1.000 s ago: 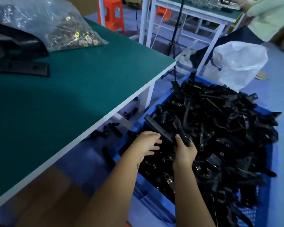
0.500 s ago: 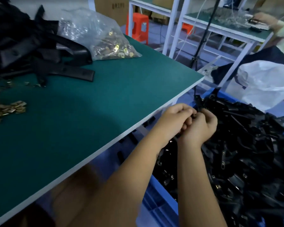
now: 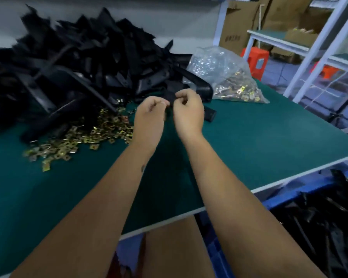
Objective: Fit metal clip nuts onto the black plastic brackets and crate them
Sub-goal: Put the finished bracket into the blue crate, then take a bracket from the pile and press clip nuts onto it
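Two bare hands raised over green bench [image 3: 259, 137], fists near touching. Left hand [image 3: 149, 119] and right hand [image 3: 189, 113] both curled closed, pinching small black bracket [image 3: 171, 97] between them (mostly hidden by fingers). Bracket pile [image 3: 72, 67] far left, loose clip nuts [image 3: 76, 141] before it, bagged nuts [image 3: 229, 77] behind. Blue crate [image 3: 289, 199] of brackets lower right, beside bench.

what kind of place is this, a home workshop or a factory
Most likely a small factory assembly floor. The green bench carries a big heap of identical black brackets and loose clip nuts, with a bagful more. A blue crate of brackets sits beside it, and cartons stand behind.
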The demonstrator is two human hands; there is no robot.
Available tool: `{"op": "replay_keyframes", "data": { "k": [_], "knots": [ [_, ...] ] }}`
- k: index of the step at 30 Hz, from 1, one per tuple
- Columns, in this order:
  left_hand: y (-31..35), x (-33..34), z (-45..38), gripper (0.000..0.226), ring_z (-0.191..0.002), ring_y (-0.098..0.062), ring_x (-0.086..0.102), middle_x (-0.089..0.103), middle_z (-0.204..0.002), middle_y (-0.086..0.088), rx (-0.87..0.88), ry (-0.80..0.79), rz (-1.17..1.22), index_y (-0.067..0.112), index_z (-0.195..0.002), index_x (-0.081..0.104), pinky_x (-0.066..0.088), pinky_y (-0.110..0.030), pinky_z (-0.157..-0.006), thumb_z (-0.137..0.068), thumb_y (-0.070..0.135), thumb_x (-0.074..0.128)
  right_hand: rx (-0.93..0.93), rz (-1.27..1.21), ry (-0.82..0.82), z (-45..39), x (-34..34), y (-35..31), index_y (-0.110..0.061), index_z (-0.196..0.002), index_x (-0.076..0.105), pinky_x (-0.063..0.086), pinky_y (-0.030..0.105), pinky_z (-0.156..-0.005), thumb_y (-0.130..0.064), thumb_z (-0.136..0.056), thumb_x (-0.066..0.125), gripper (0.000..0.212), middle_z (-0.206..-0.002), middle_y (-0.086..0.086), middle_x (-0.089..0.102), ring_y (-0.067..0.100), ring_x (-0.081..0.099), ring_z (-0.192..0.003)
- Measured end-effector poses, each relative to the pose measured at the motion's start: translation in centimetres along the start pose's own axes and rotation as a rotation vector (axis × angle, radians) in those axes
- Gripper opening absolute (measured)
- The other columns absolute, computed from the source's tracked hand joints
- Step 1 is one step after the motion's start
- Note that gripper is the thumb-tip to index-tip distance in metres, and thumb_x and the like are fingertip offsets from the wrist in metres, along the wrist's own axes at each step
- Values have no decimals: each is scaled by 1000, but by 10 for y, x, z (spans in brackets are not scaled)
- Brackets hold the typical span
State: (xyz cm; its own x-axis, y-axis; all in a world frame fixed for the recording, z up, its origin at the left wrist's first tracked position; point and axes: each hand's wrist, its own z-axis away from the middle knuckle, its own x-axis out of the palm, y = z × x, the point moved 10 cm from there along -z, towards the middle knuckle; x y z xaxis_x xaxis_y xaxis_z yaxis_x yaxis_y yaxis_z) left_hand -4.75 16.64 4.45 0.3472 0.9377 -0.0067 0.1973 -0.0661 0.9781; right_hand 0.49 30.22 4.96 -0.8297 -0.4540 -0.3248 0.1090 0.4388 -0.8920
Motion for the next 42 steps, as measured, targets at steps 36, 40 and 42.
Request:
{"op": "replay_keyframes", "data": {
  "k": [36,40,42],
  "knots": [
    [-34,-92,-19,10,-85,-16,72,73,-92,-4,-196,94,789,10,-94,65,57,-23,-70,-87,4,67,99,-744,-454,18,85,-27,-22,-101,64,46,24,-64,-16,-91,61,12,-84,0,65,12,58,-67],
    [-31,-101,-17,37,-95,-21,73,74,-96,-10,-172,140,1191,6,-102,59,60,-29,-71,-68,1,74,166,-301,-131,2,54,6,-23,-92,64,48,29,-66,-15,-94,51,15,-84,-6,63,11,57,-73],
    [-33,-104,-17,43,-92,-20,74,75,-93,-9,-171,161,1187,7,-107,58,60,-29,-71,-67,2,75,78,19,-70,-4,44,7,-22,-108,65,49,36,-85,-10,-92,46,28,-107,-3,64,18,58,-99]
  ]
}}
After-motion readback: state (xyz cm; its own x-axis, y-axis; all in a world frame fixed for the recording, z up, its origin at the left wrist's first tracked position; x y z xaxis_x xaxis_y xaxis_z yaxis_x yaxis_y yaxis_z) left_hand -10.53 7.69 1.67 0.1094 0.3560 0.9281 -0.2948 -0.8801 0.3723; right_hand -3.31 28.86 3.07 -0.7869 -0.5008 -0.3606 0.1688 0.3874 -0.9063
